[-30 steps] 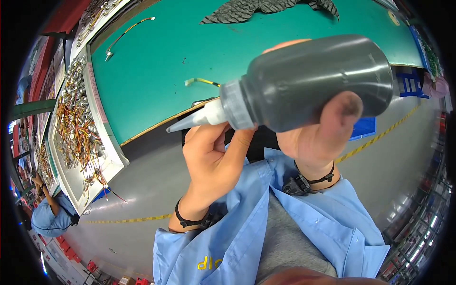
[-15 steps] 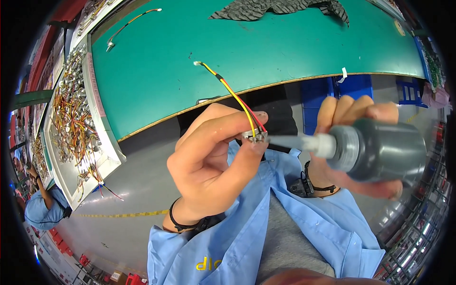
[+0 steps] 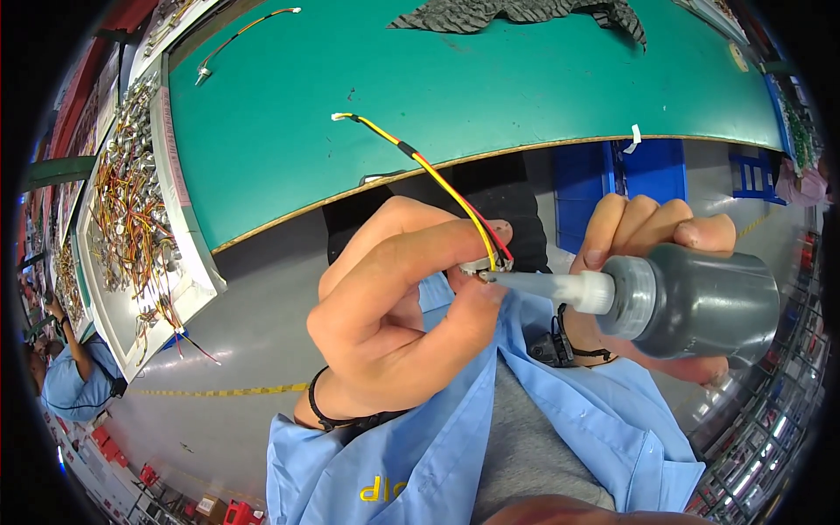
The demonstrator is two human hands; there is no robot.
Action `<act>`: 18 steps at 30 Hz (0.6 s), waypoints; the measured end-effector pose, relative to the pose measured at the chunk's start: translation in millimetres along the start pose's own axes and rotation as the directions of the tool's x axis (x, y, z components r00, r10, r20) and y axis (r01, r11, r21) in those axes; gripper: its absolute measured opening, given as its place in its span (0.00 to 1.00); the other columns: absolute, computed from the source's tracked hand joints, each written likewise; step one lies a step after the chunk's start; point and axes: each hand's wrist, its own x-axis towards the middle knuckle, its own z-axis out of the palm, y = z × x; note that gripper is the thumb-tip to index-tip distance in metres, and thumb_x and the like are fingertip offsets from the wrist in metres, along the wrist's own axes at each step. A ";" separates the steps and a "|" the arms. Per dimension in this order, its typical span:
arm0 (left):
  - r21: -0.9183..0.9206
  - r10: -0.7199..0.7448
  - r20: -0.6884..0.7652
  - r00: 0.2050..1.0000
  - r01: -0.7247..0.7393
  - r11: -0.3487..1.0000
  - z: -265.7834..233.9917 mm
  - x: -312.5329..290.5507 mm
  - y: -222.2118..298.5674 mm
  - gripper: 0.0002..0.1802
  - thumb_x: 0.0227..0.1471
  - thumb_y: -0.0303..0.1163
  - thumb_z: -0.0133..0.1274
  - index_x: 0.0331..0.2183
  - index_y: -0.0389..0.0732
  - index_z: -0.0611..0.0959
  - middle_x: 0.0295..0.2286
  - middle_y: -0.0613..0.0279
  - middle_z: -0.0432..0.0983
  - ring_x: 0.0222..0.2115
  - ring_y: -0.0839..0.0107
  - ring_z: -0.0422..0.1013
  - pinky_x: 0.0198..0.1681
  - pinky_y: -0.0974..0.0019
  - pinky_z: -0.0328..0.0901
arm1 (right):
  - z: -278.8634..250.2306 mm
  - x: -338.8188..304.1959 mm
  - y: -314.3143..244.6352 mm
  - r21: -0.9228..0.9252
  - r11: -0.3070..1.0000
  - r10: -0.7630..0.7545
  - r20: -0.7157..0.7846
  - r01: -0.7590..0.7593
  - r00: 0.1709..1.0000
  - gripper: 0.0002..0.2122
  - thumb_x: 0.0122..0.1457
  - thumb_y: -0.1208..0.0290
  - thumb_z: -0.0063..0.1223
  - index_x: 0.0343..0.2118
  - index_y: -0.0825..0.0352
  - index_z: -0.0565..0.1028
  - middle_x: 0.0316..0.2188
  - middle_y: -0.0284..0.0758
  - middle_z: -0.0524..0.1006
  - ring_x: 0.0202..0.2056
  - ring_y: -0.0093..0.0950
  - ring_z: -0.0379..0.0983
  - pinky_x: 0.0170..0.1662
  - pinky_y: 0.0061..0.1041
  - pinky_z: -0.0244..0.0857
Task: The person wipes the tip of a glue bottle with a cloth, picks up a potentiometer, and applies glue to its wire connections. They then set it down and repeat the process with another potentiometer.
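Between its thumb and index finger, my left hand [image 3: 394,306] pinches a small wired potentiometer [image 3: 475,266]. Yellow, red and black wires [image 3: 446,186] rise from it to the upper left and end in a small white connector [image 3: 339,116]. My right hand [image 3: 643,227] is wrapped round a squeeze bottle [image 3: 713,302] lying sideways, with dark grey contents. Its tapered nozzle [image 3: 542,285] points left, and the tip meets the potentiometer's terminals beside my left thumb. Fingers cover part of the potentiometer's body.
Ahead lies a green-topped table [image 3: 525,87] with another wired potentiometer [image 3: 203,74] and a dark crumpled cloth [image 3: 516,12]. A white tray [image 3: 206,284] at left holds many wired parts. Blue bins [image 3: 652,166] stand beyond the table edge. A co-worker in blue [image 3: 79,385] is at far left.
The nozzle tip has come onto the terminals, with the bottle slightly lower. My left hand has turned the potentiometer a little, shifting it right and down, and its wires lean further left.
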 end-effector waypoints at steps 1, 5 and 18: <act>0.007 0.008 -0.001 1.000 -0.008 1.000 0.1 -0.3 0.2 0.15 0.37 0.10 0.55 0.34 0.23 0.78 0.32 0.45 0.76 0.27 0.71 0.70 0.27 0.74 0.65 | 0.0 -0.2 0.7 0.001 1.000 -0.007 -0.004 0.007 1.000 0.41 0.44 0.35 0.59 0.45 0.73 0.65 0.20 0.33 0.63 0.18 0.23 0.58 0.20 0.23 0.57; 0.023 -0.002 -0.005 1.000 0.003 1.000 -0.2 -0.1 1.4 0.15 0.37 0.10 0.55 0.33 0.23 0.79 0.32 0.46 0.76 0.26 0.72 0.69 0.26 0.74 0.65 | -1.5 0.2 0.8 -0.015 1.000 -0.012 0.023 0.012 1.000 0.41 0.44 0.35 0.59 0.45 0.73 0.65 0.19 0.33 0.63 0.17 0.23 0.57 0.19 0.23 0.56; 0.083 0.003 -0.024 1.000 -0.001 0.997 1.1 0.2 1.5 0.16 0.35 0.10 0.56 0.33 0.24 0.79 0.31 0.47 0.76 0.24 0.74 0.70 0.24 0.75 0.65 | -4.8 0.4 -2.0 -0.069 0.997 -0.035 0.041 0.037 0.999 0.40 0.45 0.35 0.58 0.44 0.72 0.66 0.19 0.32 0.63 0.18 0.22 0.56 0.20 0.22 0.57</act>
